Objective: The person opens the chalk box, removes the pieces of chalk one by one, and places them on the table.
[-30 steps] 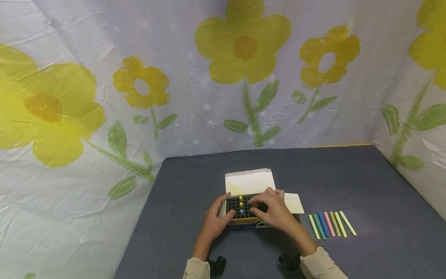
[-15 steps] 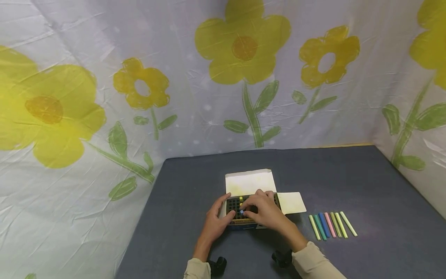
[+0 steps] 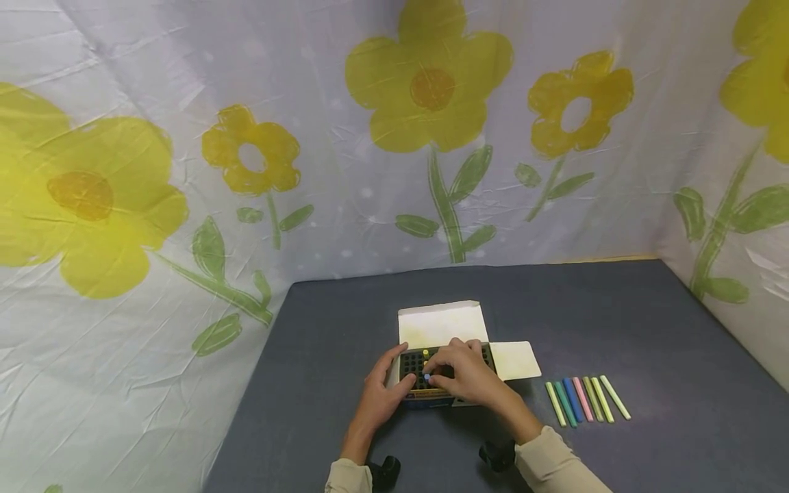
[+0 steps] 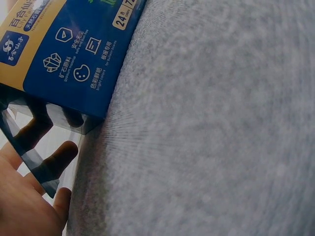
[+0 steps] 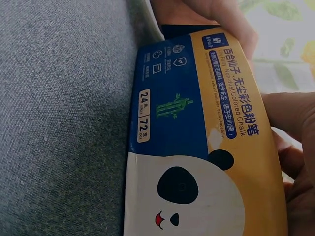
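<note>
An open box of colored chalk (image 3: 425,401) sits mid-table, its blue and yellow panda-printed front also seen in the right wrist view (image 5: 216,128). Its black insert has rows of holes, with a yellow chalk (image 3: 425,353) standing in one. My left hand (image 3: 377,392) grips the box's left end, thumb over the near edge. In the left wrist view, its fingers show past a clear plastic flap (image 4: 29,157). My right hand (image 3: 466,375) is over the insert, thumb and index finger pinching the top of a blue chalk (image 3: 427,377). That hand hides part of the holes.
To the right, several chalk sticks (image 3: 579,400) in greens, blue, pink and yellows lie side by side on the dark grey tabletop (image 3: 333,329). The box's white lid (image 3: 442,324) is folded back, and a side flap (image 3: 516,360) sticks out rightward. Flower-printed curtains surround the table.
My right hand has moved left across the insert to the blue chalk and now pinches its top. The left hand has stayed on the box's left end.
</note>
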`<state>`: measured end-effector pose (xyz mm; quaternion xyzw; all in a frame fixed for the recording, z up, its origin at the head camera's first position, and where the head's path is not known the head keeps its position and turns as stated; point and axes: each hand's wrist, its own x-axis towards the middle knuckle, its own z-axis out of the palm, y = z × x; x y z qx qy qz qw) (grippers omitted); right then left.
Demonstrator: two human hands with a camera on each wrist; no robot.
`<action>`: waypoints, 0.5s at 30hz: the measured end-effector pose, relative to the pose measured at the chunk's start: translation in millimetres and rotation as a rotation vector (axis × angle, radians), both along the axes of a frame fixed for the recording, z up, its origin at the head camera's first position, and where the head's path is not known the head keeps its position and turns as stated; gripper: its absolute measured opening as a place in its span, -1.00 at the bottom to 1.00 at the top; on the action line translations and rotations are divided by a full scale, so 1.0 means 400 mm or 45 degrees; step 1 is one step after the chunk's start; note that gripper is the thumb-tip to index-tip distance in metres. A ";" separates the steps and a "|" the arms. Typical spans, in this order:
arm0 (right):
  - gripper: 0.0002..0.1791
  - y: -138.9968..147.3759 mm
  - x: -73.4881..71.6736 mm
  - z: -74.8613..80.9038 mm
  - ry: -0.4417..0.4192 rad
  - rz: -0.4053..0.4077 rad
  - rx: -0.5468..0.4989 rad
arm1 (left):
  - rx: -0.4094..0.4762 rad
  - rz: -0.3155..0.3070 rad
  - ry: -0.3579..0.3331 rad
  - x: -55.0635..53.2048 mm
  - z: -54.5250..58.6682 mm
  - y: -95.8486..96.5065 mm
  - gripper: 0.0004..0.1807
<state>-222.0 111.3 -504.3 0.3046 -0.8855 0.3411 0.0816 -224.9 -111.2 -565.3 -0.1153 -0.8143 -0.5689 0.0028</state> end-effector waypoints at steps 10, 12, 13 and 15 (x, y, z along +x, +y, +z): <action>-0.86 0.003 0.000 -0.003 -0.021 0.032 -0.088 | -0.010 0.011 0.007 -0.003 -0.002 0.002 -0.35; -0.86 0.005 0.000 -0.002 -0.024 0.047 -0.109 | -0.015 0.017 0.012 -0.002 -0.002 0.002 -0.35; -0.86 0.005 0.000 0.000 -0.025 0.055 -0.117 | -0.016 0.019 0.014 -0.002 -0.001 0.002 -0.35; -0.86 0.005 0.000 0.002 -0.022 0.073 -0.131 | -0.021 0.025 0.014 -0.001 0.000 0.002 -0.35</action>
